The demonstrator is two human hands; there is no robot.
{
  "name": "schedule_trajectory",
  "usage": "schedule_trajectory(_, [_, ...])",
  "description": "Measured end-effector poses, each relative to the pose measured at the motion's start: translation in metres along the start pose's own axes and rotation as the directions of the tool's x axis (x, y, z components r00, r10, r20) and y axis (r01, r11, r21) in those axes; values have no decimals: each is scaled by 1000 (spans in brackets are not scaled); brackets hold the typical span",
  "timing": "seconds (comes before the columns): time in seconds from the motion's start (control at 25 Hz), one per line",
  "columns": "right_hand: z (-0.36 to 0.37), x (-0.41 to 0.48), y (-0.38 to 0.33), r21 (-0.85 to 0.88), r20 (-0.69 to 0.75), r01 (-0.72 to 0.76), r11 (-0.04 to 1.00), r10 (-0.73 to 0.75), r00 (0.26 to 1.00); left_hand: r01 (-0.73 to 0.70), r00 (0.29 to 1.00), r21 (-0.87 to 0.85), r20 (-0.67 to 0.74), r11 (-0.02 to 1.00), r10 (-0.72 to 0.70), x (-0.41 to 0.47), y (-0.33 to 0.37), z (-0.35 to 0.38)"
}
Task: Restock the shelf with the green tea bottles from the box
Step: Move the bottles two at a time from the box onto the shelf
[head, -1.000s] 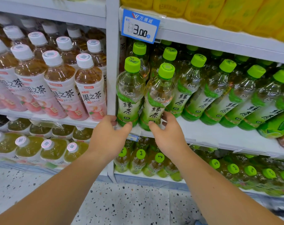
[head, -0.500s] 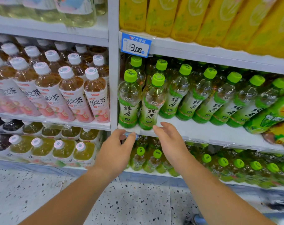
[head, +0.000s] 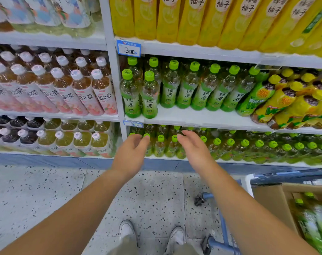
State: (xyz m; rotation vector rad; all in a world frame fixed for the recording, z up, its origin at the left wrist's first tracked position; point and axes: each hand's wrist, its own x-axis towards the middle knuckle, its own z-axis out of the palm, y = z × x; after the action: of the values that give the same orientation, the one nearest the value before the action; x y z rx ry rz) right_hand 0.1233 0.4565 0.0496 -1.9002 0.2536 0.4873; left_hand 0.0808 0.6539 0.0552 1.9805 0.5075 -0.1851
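Several green tea bottles (head: 312,227) lie blurred in the box (head: 267,199), low and right of the shelf (head: 202,117). Your left hand (head: 132,151) and right hand (head: 195,150) have drawn back below its edge, loose and empty, so I judge the two front bottles (head: 150,100) are placed. They stand upright at its left end, with green caps and green labels.

Speckled terrazzo floor (head: 46,190) below white shop shelving (head: 116,89).
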Motion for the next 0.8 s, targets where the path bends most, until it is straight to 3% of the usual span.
schedule_trajectory(0.28, [-80,-93,15,-1,-57,-87,996,87,995,52,975,3,216,999,-51,-83,37,46])
schedule_trajectory(0.48, [-136,-148,39,24,-165,-160,987,161,973,-14,923,6,384,1000,11,-127,68,93])
schedule_trajectory(0.8, [-209,-235,98,68,-452,-314,947,309,837,-135,734,47,676,990,67,-162,86,178])
